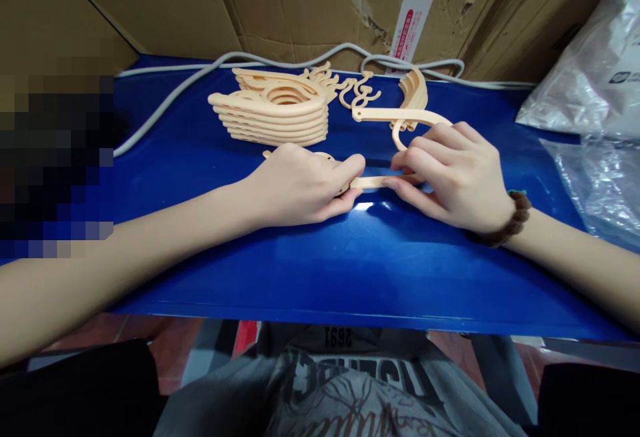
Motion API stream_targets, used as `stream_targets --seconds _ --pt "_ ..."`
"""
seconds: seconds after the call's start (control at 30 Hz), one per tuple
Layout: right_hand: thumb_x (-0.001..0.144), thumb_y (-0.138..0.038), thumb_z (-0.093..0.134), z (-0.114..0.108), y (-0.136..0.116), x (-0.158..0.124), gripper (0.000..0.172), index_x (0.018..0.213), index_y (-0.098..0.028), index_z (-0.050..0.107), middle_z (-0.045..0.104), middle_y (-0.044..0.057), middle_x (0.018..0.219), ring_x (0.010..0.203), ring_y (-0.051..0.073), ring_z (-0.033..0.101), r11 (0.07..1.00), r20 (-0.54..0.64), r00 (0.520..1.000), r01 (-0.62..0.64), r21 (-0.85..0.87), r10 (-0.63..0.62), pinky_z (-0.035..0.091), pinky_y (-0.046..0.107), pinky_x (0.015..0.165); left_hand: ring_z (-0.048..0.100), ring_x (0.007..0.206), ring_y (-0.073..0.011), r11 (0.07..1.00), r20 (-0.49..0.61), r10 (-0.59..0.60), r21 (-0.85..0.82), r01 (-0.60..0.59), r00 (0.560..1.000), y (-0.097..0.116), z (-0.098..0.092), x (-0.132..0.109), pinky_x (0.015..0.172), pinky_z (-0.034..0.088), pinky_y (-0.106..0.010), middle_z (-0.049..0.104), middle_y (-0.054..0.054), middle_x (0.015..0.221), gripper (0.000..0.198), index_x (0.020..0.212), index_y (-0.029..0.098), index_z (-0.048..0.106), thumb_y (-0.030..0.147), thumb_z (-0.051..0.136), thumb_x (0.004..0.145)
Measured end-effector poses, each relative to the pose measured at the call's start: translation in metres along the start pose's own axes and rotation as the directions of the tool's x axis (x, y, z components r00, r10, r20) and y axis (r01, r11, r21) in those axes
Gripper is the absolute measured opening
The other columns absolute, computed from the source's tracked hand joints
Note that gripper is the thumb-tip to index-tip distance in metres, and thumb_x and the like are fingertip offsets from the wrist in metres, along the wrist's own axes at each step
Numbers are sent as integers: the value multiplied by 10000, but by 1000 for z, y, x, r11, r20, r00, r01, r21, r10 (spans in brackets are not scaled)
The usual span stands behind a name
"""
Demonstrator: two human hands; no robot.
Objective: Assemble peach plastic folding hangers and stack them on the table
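In the head view, my left hand [303, 187] is closed around a beige plastic hanger part [324, 155], mostly hidden under the fingers. Thumb and finger pinch it where a flat beige hanger arm [369, 183] comes out to the right. My right hand [450, 173] grips the other end of that arm between thumb and fingertips. Just behind the right hand lies another curved hanger arm [395, 115], partly covered by the knuckles. A stack of beige hanger pieces [273, 120] stands beyond my left hand, with several hooks [361, 92] at its right.
More curved arms [414, 93] are piled at the back. A grey cable [240, 57] runs along the rear of the blue table [320, 270], before cardboard boxes [300, 10]. Clear plastic bags [585, 83] lie at the right.
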State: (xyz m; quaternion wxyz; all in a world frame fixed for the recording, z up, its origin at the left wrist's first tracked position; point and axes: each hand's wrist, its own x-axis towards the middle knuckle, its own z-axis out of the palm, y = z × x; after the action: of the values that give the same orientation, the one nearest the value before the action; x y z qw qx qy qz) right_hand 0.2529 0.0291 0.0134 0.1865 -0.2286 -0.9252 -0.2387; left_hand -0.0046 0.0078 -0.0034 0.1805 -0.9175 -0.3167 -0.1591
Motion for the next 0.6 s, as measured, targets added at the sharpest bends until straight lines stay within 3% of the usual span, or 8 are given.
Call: stream_targets --seconds 0.1,0.27,0.43,0.6 --pt "1064 -405 485 -2 0 1 322 899 -191 661 710 73 856 900 257 613 996 -17 996 -91 13 92 409 396 780 624 519 -171 1000 3 -5 -12 5 1000 0 0 0 465 174 -289 705 -41 673 268 974 175 620 313 400 1041" --pt "1041 -419 500 -3 0 3 328 872 -193 669 713 161 1070 1026 321 591 953 -43 952 -301 30 302 434 468 862 640 519 -174 1000 -32 5 8 -5 999 -1 0 -1 452 207 -281 725 -37 684 222 952 170 619 294 450 1025" --pt "1025 -397 547 3 4 1 297 884 -179 690 709 178 1188 1089 334 589 953 -63 952 -297 61 300 444 465 872 611 499 -177 999 -8 -14 34 14 1000 0 -4 0 446 229 -294 721 -32 666 235 945 182 622 302 440 1034" --pt "1045 -391 485 2 4 3 327 893 -195 698 700 180 1238 1123 346 579 947 28 949 -314 67 313 433 485 888 582 488 -161 1000 -16 -5 25 6 1000 -1 -5 0 450 218 -287 708 -26 645 229 947 179 628 309 456 1023"
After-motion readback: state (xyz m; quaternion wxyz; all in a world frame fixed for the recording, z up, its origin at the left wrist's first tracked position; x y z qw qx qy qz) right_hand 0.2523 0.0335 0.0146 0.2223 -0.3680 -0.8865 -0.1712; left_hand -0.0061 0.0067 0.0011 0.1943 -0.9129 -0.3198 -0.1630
